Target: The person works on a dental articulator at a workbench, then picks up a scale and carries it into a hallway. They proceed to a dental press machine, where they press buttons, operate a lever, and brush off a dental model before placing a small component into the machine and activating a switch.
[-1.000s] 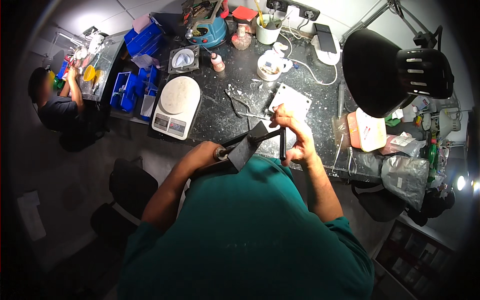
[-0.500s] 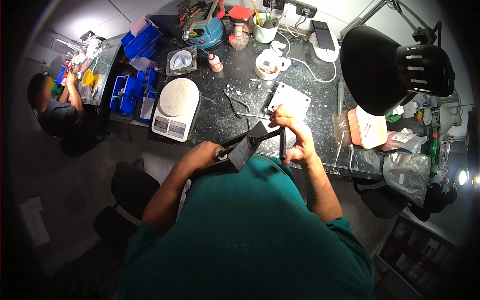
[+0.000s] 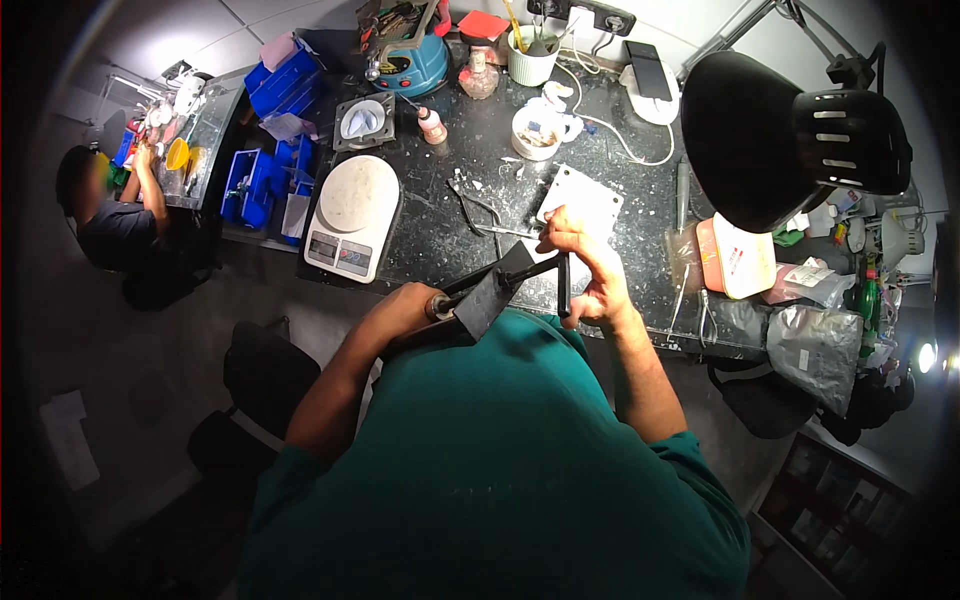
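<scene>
Close in front of my body I hold a black metal screw clamp (image 3: 484, 309) at a tilt, over the near edge of the workbench. My left hand (image 3: 404, 308) is closed around the left part of its frame, beside a round metal piece (image 3: 439, 307); its fingertips are mostly hidden. At the other end, my right hand (image 3: 592, 268) grips the crossbar (image 3: 564, 286) of the clamp's screw, with the thumb low and fingers high on the bar. Beyond that hand lies a white plate with holes (image 3: 585, 197), and left of it, a pair of dark-handled pliers (image 3: 472, 208).
A white kitchen scale (image 3: 357, 205) stands at left, near blue bins (image 3: 250, 187). A black lamp (image 3: 745, 140) overhangs the right side, above an orange-pink container (image 3: 735, 255) and a silver bag (image 3: 812, 345). A white cup (image 3: 536, 135) sits farther back. Another person (image 3: 115, 220) works at far left.
</scene>
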The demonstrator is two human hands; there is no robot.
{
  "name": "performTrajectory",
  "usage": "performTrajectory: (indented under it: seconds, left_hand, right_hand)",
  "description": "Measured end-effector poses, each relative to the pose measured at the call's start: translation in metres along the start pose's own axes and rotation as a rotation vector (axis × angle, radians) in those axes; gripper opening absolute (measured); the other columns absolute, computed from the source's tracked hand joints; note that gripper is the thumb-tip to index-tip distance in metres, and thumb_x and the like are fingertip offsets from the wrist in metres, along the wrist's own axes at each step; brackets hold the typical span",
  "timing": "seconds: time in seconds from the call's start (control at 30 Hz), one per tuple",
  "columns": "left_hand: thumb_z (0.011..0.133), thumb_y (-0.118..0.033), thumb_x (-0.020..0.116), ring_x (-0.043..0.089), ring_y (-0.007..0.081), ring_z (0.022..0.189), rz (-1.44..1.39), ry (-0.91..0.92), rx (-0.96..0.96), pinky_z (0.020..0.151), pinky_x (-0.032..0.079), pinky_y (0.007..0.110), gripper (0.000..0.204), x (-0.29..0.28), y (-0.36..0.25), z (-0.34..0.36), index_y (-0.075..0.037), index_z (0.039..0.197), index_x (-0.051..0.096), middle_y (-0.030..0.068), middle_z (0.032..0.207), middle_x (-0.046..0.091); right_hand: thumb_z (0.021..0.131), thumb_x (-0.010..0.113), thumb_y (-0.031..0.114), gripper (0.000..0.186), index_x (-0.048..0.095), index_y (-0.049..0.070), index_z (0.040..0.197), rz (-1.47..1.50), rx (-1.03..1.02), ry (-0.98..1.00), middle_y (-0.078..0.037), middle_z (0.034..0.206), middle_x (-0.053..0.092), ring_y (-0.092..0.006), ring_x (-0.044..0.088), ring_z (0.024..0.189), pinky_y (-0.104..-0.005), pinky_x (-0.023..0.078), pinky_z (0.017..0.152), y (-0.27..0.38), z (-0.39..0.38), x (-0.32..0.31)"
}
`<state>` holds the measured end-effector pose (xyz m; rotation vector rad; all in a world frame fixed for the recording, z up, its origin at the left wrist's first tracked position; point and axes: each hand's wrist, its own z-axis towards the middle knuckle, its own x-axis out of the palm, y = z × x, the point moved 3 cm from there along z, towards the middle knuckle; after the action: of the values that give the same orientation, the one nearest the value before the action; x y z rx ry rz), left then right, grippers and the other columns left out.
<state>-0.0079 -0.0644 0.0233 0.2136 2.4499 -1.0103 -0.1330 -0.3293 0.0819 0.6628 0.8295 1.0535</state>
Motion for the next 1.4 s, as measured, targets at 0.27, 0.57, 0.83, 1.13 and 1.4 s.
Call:
performTrajectory:
  seconds: [0.27,0.57,0.83,1.13,1.4]
  left_hand:
    - [0.085,-0.032,0.071,0.07,0.0401,0.088,0.045,-0.006,0.057,0.075,0.053,0.044,0.029,0.001,0.003,0.002,-0.004,0.096,0.071,0.0221,0.092,0.071]
    - [0.086,-0.032,0.07,0.07,0.0398,0.089,0.035,-0.009,0.051,0.075,0.053,0.044,0.03,0.002,0.001,-0.001,-0.004,0.096,0.072,0.0227,0.091,0.071]
    - [0.087,-0.032,0.069,0.071,0.0392,0.089,0.03,0.007,0.036,0.076,0.052,0.044,0.031,0.005,0.007,0.002,-0.003,0.097,0.071,0.0228,0.092,0.071]
    - [0.086,-0.027,0.066,0.071,0.0385,0.09,-0.018,0.04,0.049,0.075,0.052,0.045,0.028,0.009,0.014,0.004,-0.002,0.097,0.07,0.024,0.091,0.071]
    - [0.087,-0.025,0.066,0.071,0.0256,0.079,-0.192,0.036,-0.053,0.072,0.051,0.041,0.027,0.005,0.003,-0.007,0.001,0.096,0.069,0.0214,0.085,0.071]
  right_hand:
    - [0.065,0.067,0.08,0.095,0.064,-0.001,0.112,-0.013,0.021,0.033,-0.018,0.121,0.06,-0.0342,0.057,0.12,-0.0474,0.041,0.108,0.004,0.002,-0.001]
    - [0.064,0.066,0.081,0.094,0.064,-0.001,0.111,-0.007,0.028,0.028,-0.018,0.118,0.06,-0.0348,0.057,0.12,-0.0476,0.041,0.108,0.005,0.002,0.0]
    - [0.065,0.067,0.081,0.094,0.064,-0.001,0.11,-0.051,0.014,0.015,-0.018,0.117,0.061,-0.0355,0.058,0.119,-0.0482,0.042,0.107,0.003,0.002,0.0]
    - [0.072,0.054,0.084,0.092,0.063,-0.001,0.104,-0.108,-0.011,-0.016,-0.018,0.109,0.06,-0.0369,0.061,0.106,-0.0486,0.044,0.104,0.007,0.009,0.005]
    - [0.078,0.043,0.085,0.086,0.064,0.005,0.099,-0.359,0.092,0.006,-0.009,0.102,0.06,-0.0297,0.058,0.109,-0.0435,0.041,0.096,0.017,0.02,0.008]
